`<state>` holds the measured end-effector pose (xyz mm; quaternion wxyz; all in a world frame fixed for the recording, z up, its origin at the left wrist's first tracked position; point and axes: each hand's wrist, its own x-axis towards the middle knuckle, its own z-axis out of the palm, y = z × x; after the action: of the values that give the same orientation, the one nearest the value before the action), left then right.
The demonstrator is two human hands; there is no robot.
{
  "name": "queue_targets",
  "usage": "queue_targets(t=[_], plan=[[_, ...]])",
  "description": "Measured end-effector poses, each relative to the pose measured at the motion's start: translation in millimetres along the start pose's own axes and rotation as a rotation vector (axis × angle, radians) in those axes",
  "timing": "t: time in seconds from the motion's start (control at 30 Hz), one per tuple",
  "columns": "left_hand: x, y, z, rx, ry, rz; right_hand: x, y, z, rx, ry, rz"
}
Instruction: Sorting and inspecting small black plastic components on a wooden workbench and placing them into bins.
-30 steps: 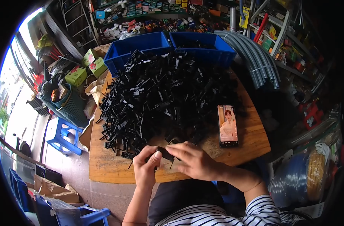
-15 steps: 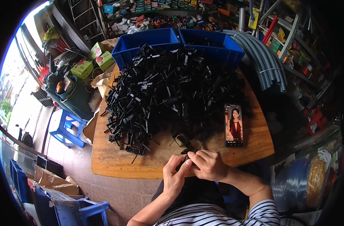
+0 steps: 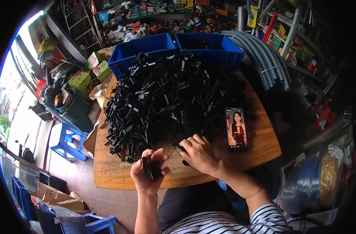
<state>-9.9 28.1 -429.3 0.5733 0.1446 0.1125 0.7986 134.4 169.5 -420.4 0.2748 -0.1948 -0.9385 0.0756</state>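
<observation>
A big heap of black plastic parts [image 3: 162,93], with thin rods and clip-like pieces, covers most of the wooden table [image 3: 123,177]. My left hand [image 3: 143,182], palm up at the near edge, holds one dark plastic part [image 3: 151,168] between curled fingers; motion blurs its shape. At the heap's near side, my right hand [image 3: 201,155] reaches palm down, its fingers bent over a black plastic part [image 3: 181,148] that they partly hide. Another dark bit [image 3: 185,162] shows under that hand.
Two blue bins [image 3: 146,48] stand behind the heap. A lit phone [image 3: 236,128] lies at the table's right. Grey coiled pipes [image 3: 265,58] are beyond it, a blue stool [image 3: 68,142] stands to the left, and a wrapped coil [image 3: 314,183] sits at lower right.
My hands, together at the near edge before, have parted. The left moved left with a black part; the right moved forward to the heap's edge. The whole view has shifted slightly.
</observation>
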Motion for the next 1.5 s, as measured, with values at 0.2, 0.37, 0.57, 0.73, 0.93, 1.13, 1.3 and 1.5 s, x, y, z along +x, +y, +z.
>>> queue_targets(t=[0.2, 0.37, 0.57, 0.73, 0.93, 1.13, 1.3, 1.5], plan=[[4, -8, -9, -0.044, 0.034, -0.179, 5, -4, -35, 0.831, 0.013, 0.268], [7, -29, 23, 0.313, 0.150, -0.305, -5, -9, -34, 0.695, 0.244, -0.165], [4, -32, 29, 0.400, 0.224, -0.134, -9, -7, -35, 0.723, 0.226, -0.224], [4, -34, 31, 0.460, 0.241, -0.038, -9, -3, -38, 0.814, 0.151, -0.182], [-1, -41, 36, 0.889, 0.323, 0.060, -10, -9, -39, 1.200, 0.148, 0.176], [-1, -35, 37, 0.863, 0.382, 0.081, -8, -17, -29, 1.114, 0.178, 0.261], [2, -38, 32, 1.244, 0.292, 0.377, -1, -15, -20, 1.055, 0.067, 0.098], [4, -35, 41, 1.712, -0.028, 0.782, -12, 4, -19, 1.657, -0.312, 0.521]])
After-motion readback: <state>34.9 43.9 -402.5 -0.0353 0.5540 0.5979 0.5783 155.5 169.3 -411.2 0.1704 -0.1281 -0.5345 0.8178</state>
